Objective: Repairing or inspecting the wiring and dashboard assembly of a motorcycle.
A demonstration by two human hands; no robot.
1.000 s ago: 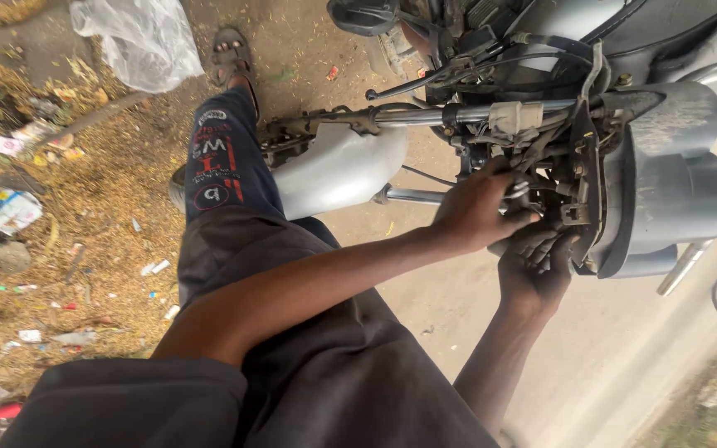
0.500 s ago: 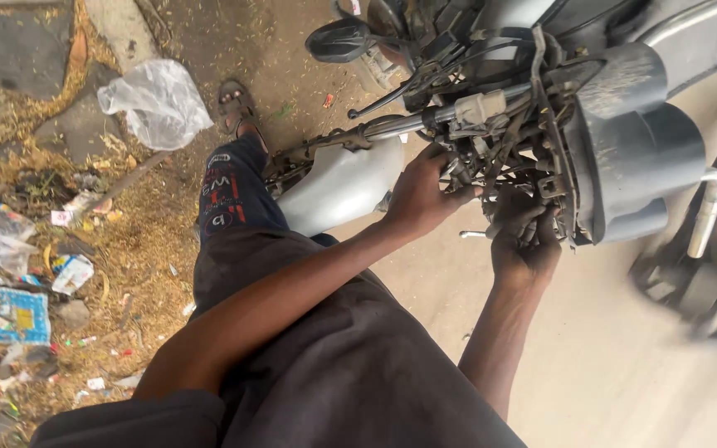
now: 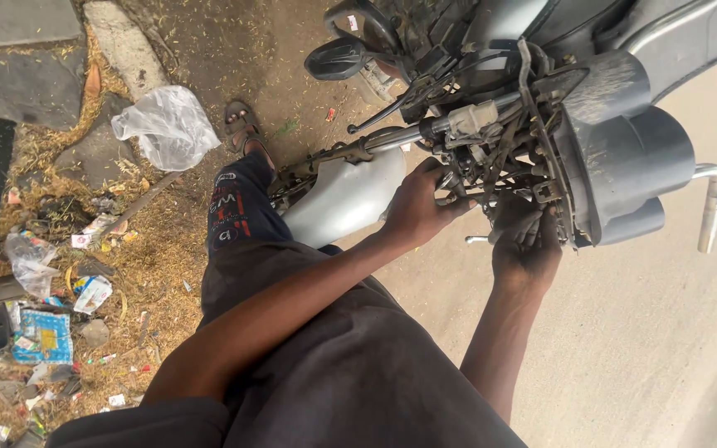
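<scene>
A grey motorcycle stands in front of me with its front cover off, so the handlebar [image 3: 392,141], cables and metal brackets [image 3: 508,166] are bare. My left hand [image 3: 415,211] reaches in from the lower left, fingers curled around the cable bundle just under the handlebar. My right hand [image 3: 526,249] is beneath the bracket cluster beside the grey headlight housing [image 3: 624,166], fingers pushed up among the parts; what they hold is hidden. The grey front mudguard [image 3: 342,199] lies below my left forearm. My trouser leg and sandalled foot [image 3: 242,124] are to its left.
A crumpled clear plastic bag [image 3: 168,124] lies on the dirt at upper left. Litter, wrappers and dry straw [image 3: 43,332] cover the ground on the left. A black mirror [image 3: 338,58] and brake lever stick out above. A chrome tube [image 3: 711,207] juts at the right over pale pavement.
The view has swung, sliding the motorcycle rightward and showing more littered ground. Both hands stay in the same spot among the cables, the left fingers shifting slightly.
</scene>
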